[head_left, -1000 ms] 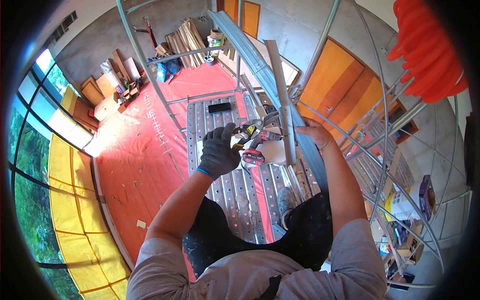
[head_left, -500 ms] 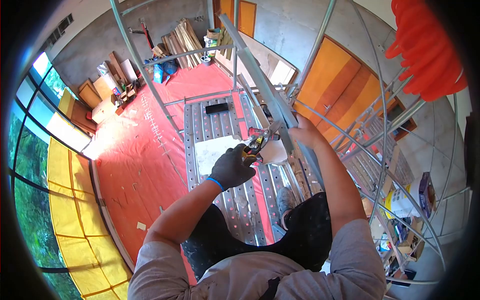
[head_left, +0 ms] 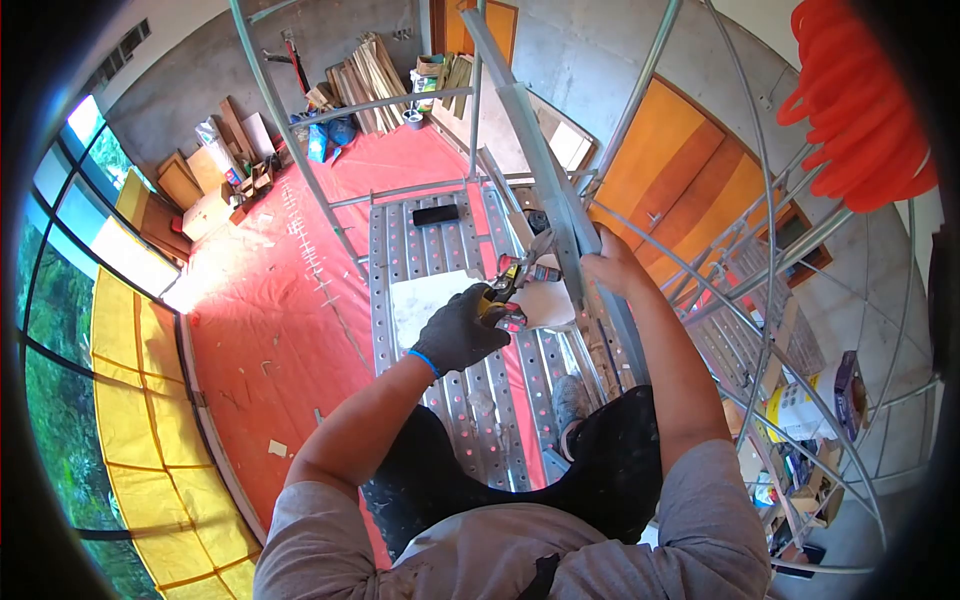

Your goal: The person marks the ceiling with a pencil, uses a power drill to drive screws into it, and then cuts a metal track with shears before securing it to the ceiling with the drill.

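My left hand [head_left: 462,330], in a black glove with a blue cuff, is closed round the yellow and black handles of metal snips [head_left: 512,280]. The snips' jaws point up at the near edge of a long grey metal channel [head_left: 545,160]. My bare right hand [head_left: 613,268] grips the channel's right side near its lower part. Below the snips a white board [head_left: 425,305] lies on the perforated scaffold platform [head_left: 395,240]. A black phone-like object [head_left: 435,215] rests further up the platform.
Scaffold poles [head_left: 285,130] rise around the platform. Red sheeting [head_left: 250,340] covers the floor below. Wood strips [head_left: 370,85] lean on the far wall. A red coiled hose [head_left: 860,120] hangs at upper right, near curved grey cables.
The channel's upper part has shifted slightly right and the snips have turned more upright against its edge. My left hand has moved slightly left and up.
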A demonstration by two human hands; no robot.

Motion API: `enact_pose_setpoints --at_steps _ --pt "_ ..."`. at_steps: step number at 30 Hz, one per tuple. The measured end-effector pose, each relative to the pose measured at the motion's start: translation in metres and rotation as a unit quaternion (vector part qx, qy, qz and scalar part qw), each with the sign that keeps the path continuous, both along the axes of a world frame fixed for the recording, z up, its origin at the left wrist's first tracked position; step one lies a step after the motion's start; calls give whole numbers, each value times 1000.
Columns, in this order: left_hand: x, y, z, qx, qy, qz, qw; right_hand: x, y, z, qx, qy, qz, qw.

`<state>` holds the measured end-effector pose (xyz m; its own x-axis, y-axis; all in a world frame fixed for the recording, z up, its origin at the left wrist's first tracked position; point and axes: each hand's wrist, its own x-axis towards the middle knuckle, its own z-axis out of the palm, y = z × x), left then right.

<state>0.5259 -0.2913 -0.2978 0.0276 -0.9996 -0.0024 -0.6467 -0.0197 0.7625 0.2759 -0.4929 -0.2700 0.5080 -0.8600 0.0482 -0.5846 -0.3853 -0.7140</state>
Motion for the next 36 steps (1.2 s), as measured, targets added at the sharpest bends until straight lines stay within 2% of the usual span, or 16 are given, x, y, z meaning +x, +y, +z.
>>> enact_pose_setpoints --at_steps 2,5,8,11,17,20,23,26,29,30,35,36 --pt "0 1 3 -9 12 -5 1000 -1 -1 0 -15 4 -7 1000" --pt "-1 1 7 -3 35 -6 999 0 -2 -6 -145 2 -27 989" --pt "-3 6 19 44 123 -34 991 -3 -4 -4 -233 58 -44 970" --pt "-7 8 20 12 78 -24 997 -1 6 6 -321 124 -87 935" --pt "-5 3 14 88 91 -20 992 7 21 19 -374 199 -97 901" --pt "-3 3 19 114 72 -17 991 11 20 11 -424 199 -98 878" --pt "-2 4 10 83 55 -10 995 13 12 1 -450 211 -104 861" --pt "3 3 5 98 42 -9 994 11 11 0 -432 221 -106 868" --pt "3 3 -3 -9 -30 20 999 9 13 8 -415 226 -103 875" --pt "3 3 -5 -13 -22 27 999 9 15 11 -406 220 -98 881" --pt "2 3 23 -4 -18 49 999 9 25 20 -378 223 -70 896" --pt "4 3 17 -45 -23 58 997 9 26 20 -375 229 -65 896"
